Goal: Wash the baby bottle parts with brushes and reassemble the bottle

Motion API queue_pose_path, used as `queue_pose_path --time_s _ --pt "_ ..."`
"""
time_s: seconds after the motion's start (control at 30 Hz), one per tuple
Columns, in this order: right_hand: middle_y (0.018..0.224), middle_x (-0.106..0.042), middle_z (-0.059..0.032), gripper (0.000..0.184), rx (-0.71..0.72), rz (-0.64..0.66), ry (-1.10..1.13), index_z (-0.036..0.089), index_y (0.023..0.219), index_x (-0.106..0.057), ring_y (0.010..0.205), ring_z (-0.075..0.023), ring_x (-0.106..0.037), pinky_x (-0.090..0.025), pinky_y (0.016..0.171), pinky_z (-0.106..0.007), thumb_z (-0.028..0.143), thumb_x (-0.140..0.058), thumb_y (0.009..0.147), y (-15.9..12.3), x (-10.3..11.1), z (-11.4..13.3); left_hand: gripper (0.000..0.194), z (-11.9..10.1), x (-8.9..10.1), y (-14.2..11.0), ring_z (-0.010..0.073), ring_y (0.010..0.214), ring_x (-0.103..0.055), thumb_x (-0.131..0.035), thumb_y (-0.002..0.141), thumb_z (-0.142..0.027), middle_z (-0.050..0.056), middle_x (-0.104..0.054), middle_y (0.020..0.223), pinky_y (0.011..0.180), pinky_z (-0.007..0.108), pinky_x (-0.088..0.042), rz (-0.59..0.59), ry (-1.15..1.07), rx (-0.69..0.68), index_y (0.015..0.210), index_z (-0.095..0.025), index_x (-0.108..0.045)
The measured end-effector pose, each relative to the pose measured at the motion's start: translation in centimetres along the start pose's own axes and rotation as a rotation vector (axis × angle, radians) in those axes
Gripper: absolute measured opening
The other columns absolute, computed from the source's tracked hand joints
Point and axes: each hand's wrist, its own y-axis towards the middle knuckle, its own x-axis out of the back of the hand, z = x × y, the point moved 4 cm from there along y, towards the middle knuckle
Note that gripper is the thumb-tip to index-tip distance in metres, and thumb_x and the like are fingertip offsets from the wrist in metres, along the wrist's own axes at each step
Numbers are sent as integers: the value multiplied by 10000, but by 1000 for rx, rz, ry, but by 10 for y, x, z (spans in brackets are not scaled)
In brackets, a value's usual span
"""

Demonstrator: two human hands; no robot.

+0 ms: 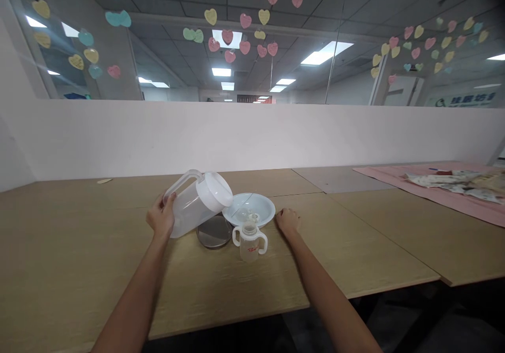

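Left hand (161, 217) grips a clear pitcher (193, 205) with white lid. Just right of it: pale blue plate (264, 208), grey metal disc (215, 232), clear handled bottle (250, 241) with red print. Right hand (287, 219) on tan woodgrain table (79, 269). Far right: pink cloth (453, 195).

1. I'm at a light wooden table (79, 269), white partition wall (252, 137) behind it.
2. Glass panes above with paper heart stickers (244, 20).
3. Ceiling panel lights (325, 53) on.
4. Pink cloth (465, 198) far right.
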Motion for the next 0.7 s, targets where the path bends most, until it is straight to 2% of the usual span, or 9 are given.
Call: queue_pose_path --time_s 0.23,0.7 --pt "1047 -642 -167 332 7 6 -33 125 998 -674 1053 -269 -569 -415 847 -384 209 -383 859 -1 1 1 437 4 -3 2 231 793 -619 -528 766 -525 64 -690 872 761 334 -459 1 27 -6 1022 -202 -672" --pt "1036 -645 -165 331 15 26 -50 119 1009 -671 1016 -257 -587 -431 813 -349 209 -390 860 -2 4 1 416 -5 1 -2 229 811 -618 -532 770 -513 64 -694 896 768 320 -454 11 3 -25 1006 -202 -676"
